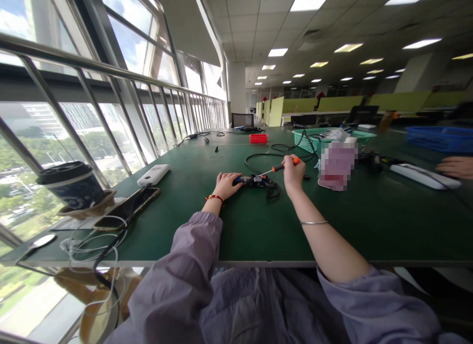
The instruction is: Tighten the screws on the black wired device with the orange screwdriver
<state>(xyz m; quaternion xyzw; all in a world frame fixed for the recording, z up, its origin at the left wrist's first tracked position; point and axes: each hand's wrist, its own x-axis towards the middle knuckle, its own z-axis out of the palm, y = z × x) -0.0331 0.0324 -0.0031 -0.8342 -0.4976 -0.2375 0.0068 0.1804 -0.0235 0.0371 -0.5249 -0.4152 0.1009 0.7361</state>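
Observation:
My left hand [224,186] lies on the green tabletop, its fingers closed over the blue-and-black end of a slim, dark device [254,180]. What kind of device it is, I cannot make out. Its middle looks opened up, with small parts showing. My right hand [293,175] grips a screwdriver [278,167] with an orange and black handle. The shaft slants down to the left, and its tip meets or nearly meets the device. A black cable [273,190] lies coiled at the device's right end. A small dark piece [306,177] sits just right of my right hand.
Left on the table [258,235] are a lidded cup [74,186], a phone [129,208], a white power bank [153,175] and tangled cables. A red tray [258,138], green basket [306,141] and blue crate [439,138] stand farther back. Another person's hand [456,166] shows at right.

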